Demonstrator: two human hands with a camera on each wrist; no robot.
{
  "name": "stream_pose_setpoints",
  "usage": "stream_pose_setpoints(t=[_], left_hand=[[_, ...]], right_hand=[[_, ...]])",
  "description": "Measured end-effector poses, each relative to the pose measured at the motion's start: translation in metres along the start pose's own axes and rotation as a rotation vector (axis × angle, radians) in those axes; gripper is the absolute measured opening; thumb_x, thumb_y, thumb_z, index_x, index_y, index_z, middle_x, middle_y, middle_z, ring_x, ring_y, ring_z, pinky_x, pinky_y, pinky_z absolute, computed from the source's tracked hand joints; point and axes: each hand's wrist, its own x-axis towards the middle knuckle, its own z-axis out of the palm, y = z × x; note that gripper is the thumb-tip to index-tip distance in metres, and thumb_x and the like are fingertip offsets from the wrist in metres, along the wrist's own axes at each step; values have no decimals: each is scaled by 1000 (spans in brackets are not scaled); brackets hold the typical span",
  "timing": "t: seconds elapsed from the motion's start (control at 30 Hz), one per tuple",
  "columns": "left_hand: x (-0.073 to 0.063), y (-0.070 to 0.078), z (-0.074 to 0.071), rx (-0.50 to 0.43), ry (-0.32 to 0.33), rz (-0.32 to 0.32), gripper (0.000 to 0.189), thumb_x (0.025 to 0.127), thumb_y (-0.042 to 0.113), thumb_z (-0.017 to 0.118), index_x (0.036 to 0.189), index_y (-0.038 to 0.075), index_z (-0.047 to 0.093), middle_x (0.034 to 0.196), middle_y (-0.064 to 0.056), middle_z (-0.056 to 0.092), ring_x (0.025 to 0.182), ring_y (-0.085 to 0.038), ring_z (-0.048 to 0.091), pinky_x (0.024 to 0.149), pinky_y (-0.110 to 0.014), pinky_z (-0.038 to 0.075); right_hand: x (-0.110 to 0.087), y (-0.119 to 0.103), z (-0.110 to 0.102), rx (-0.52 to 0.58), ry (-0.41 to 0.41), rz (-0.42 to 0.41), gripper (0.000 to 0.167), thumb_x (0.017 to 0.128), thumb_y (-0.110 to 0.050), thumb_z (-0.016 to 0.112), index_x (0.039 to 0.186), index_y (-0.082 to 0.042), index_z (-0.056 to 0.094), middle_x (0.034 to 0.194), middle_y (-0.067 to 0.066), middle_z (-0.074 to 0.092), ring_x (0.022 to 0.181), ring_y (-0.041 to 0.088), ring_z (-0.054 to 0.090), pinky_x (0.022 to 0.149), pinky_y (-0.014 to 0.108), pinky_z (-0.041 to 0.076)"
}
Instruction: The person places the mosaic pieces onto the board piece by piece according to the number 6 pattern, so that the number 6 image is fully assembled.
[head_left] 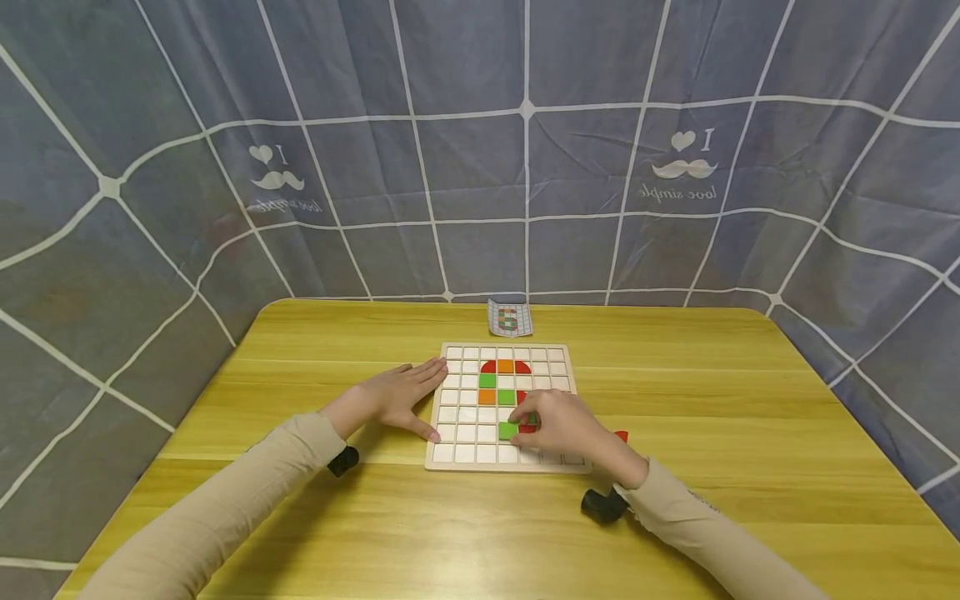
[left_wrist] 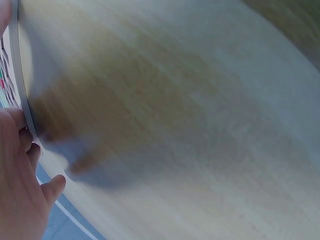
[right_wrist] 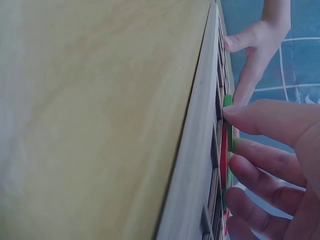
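A pale wooden grid board (head_left: 444,452) lies on the table, with red, orange and green tiles in some cells. My right hand (head_left: 562,421), over the board's lower right part, pinches a green square tile (head_left: 507,431) between thumb and finger. In the right wrist view that green tile (right_wrist: 230,137) stands slightly proud of the grid, beside a red tile (right_wrist: 224,150). Spread along the board's left edge, my left hand (head_left: 405,396) touches the frame with fingertips and thumb. My right hand partly hides the red and green tiles under it.
Beyond the board lies a small printed card (head_left: 510,319) with a coloured grid pattern. A red piece (head_left: 622,436) shows on the table beside my right wrist. Black wrist devices (head_left: 603,506) sit under both forearms. A grey checked curtain (head_left: 480,167) surrounds the wooden table (head_left: 360,533).
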Motion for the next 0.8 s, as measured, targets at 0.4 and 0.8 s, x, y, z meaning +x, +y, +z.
stream_pose_setpoints(t=[0.4, 0.8], left_hand=[[2, 0, 1, 12, 3, 6, 113, 79, 73, 56, 155, 7, 6, 163, -11, -1, 151, -26, 3, 121, -52, 15], [2, -3, 2, 2, 16, 25, 115, 78, 74, 56, 155, 4, 9, 163, -15, 2, 150, -30, 6, 120, -54, 15]], right_hand=[[-3, 1, -1, 6, -12, -28, 21, 75, -30, 81, 93, -19, 77, 82, -10, 65, 64, 1, 47, 57, 17, 39], [-12, 12, -10, 57, 1, 2, 20, 79, -28, 78, 97, -19, 76, 90, -9, 67, 61, 1, 47, 53, 18, 38]])
